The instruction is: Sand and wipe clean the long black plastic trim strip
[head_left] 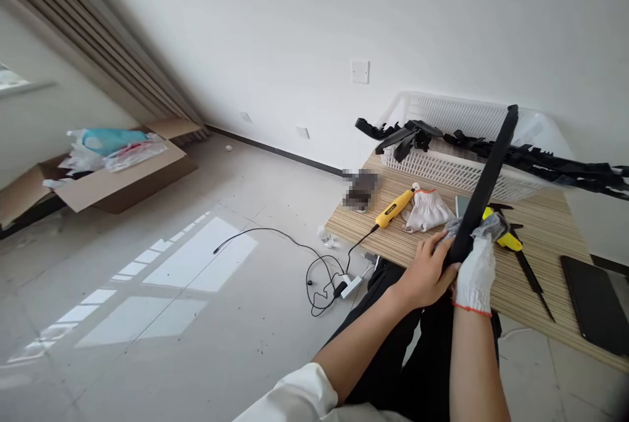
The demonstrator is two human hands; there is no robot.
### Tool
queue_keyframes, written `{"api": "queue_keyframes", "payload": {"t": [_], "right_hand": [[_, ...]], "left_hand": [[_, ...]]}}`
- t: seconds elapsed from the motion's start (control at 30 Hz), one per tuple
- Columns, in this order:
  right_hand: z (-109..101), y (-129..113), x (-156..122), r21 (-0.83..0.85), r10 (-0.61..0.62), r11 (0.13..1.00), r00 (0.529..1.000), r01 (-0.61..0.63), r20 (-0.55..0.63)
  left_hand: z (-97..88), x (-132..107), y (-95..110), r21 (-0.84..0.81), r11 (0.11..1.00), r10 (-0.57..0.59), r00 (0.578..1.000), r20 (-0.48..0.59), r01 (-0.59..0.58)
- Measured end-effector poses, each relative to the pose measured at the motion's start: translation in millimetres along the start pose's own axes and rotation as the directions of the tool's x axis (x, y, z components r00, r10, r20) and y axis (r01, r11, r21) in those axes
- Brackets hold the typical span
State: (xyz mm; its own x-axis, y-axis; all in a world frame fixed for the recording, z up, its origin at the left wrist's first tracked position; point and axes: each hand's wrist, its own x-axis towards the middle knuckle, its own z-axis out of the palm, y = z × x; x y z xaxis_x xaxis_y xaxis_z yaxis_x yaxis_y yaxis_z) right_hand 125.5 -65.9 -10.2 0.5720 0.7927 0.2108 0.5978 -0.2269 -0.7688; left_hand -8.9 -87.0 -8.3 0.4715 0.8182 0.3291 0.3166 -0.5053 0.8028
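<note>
A long black plastic strip [485,189] stands tilted up and to the right over the table edge. My bare left hand [426,271] grips its lower end from the left, with the thumb across its face. My right hand [476,272], in a white knit glove with dirty grey fingers, wraps around the same end from the right. Just beyond that glove lies a black and yellow caliper [509,240], partly covered by my right hand. A yellow pen-shaped tool with a cord [394,208] rests near the left edge, beside another white glove [426,211].
Behind stands a white plastic basket [432,172] with black plastic strips [533,158] lying across it. A black tablet-like slab [594,304] sits at the table's right. Cables and a power strip [351,286] lie on the floor; an open cardboard box [132,176] is far left.
</note>
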Motion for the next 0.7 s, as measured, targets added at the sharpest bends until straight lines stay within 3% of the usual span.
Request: {"api": "queue_keyframes", "payload": {"t": [0.1,0.27,0.33,0.5,0.7], "right_hand": [[-9.0,-14.7,-6.3,0.089,0.14,0.987,0.986,-0.132,-0.089],[-25.1,-49.8,-16.6,0.018,0.165,0.986,0.972,-0.165,-0.166],[-32.2,-62.0,-24.9,-0.039,0.139,0.989,0.98,-0.145,-0.14],[-51.4,-78.7,-58.3,-0.129,-0.067,0.99,0.993,0.053,-0.1],[-68.8,-76.1,-86.4,-0.099,-0.07,0.993,0.99,0.058,-0.119]], "left_hand": [[-2.5,-0.4,3.5,0.003,0.997,0.079,0.996,0.041,-0.079],[-7.5,-1.1,11.1,0.005,0.995,0.098,0.995,-0.022,-0.098],[-4.6,-2.5,11.9,-0.016,0.996,0.091,0.994,-0.055,-0.092],[2.8,-3.9,16.7,-0.204,0.967,0.138,0.988,-0.073,-0.15],[-1.0,-7.2,36.6,-0.309,0.918,0.225,0.968,-0.112,-0.249]]}}
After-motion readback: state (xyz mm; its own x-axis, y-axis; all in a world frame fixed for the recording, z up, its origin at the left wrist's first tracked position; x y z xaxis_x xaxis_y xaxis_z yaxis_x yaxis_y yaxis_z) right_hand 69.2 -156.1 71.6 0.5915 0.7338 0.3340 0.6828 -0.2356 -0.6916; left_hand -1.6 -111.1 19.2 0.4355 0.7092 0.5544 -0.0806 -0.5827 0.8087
